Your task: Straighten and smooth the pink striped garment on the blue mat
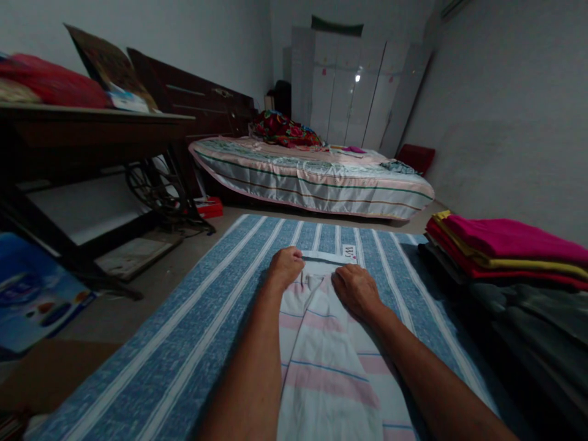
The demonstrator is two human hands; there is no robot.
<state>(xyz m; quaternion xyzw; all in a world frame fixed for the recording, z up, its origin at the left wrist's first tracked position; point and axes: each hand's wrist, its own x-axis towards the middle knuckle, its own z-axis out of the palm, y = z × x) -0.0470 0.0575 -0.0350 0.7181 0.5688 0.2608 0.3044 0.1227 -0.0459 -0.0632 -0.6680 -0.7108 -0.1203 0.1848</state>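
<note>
A white garment with pink and thin blue stripes (pixel 328 361) lies lengthwise on a blue and white striped mat (pixel 202 318). Its far end carries a white band with a small label (pixel 349 252). My left hand (pixel 285 267) rests on the garment's far left corner with fingers curled under, pinching the cloth. My right hand (pixel 356 289) lies just right of the middle near the same end, fingers bent down onto the fabric. Both forearms run over the garment toward me.
A stack of folded cloths in magenta, yellow and red (pixel 505 248) sits on dark fabric at the mat's right. A bed (pixel 316 177) stands beyond the mat. A treadle sewing table (pixel 92 141) is at the left, a blue box (pixel 32 294) on the floor.
</note>
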